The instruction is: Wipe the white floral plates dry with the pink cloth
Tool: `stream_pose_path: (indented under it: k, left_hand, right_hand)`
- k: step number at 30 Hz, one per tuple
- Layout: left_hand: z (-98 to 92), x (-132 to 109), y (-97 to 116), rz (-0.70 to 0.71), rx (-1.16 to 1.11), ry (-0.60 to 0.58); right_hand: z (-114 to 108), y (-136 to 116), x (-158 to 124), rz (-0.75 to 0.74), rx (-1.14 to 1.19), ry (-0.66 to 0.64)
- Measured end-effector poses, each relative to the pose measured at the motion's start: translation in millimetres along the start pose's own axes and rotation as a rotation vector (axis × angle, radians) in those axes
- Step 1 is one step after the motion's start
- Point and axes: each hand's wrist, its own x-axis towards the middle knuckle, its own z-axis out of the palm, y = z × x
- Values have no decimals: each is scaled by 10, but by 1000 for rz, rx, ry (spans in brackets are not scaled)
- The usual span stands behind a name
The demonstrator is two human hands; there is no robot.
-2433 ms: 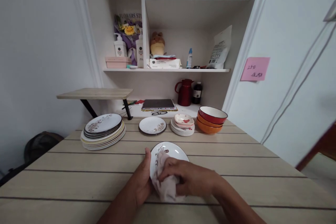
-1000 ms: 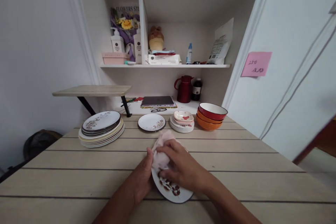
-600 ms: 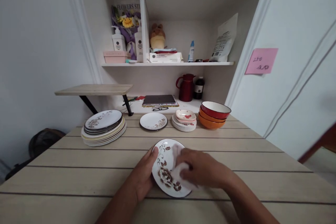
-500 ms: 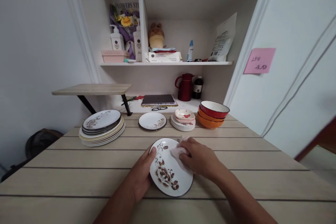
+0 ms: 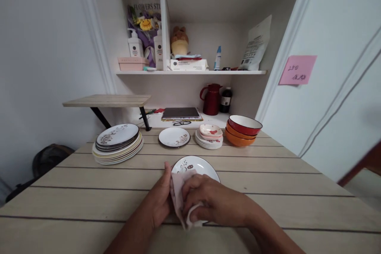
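Observation:
A white plate (image 5: 205,166) with a dark rim and brown flower pattern is tilted above the table in front of me. My left hand (image 5: 162,196) supports it at its left edge, thumb up along the rim, fingers partly hidden beneath. My right hand (image 5: 208,198) grips a pale pinkish cloth (image 5: 177,188) and presses it on the plate's left and lower part. Hand and cloth cover most of the flower pattern. Beyond stands a similar flowered plate (image 5: 172,137), flat on the table.
A stack of plates (image 5: 119,154) sits at left, near a small raised shelf (image 5: 110,101). Small dishes on saucers (image 5: 208,143) and stacked red and orange bowls (image 5: 240,139) stand back right. Behind are glasses (image 5: 181,123), a laptop (image 5: 180,113) and a red jug (image 5: 211,99).
My right hand has swept the cloth from the plate's upper right across to its left and lower side. My left thumb has lifted off the plate's face to the edge.

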Motion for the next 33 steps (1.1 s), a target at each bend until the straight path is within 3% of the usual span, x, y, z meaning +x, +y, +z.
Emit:
stream_pose_path:
  k: [4,7,10,16,25,29,33]
  left_hand:
    - [12,3,2,62,60,86]
    - [25,6,14,112,75,110]
    - [31,5,30,127,76,113]
    - [-4,13,24,161,21,53]
    - [-23,30,5,122,-49,-3]
    - [-21,9,53,69,-19,-11]
    - [-52,23,70,51,-6,-56]
  right_hand:
    - [-88,166,-105,233,8,-13]
    - [-99,318,-94,509,-191,179]
    - [-61,438,-18,612,-312,329]
    - [27,499,98,494,-350,396]
    - [132,202,219,223,-365,340]
    - [152,140,194,2,-185,131]
    - [45,185,71,42,-29,-37]
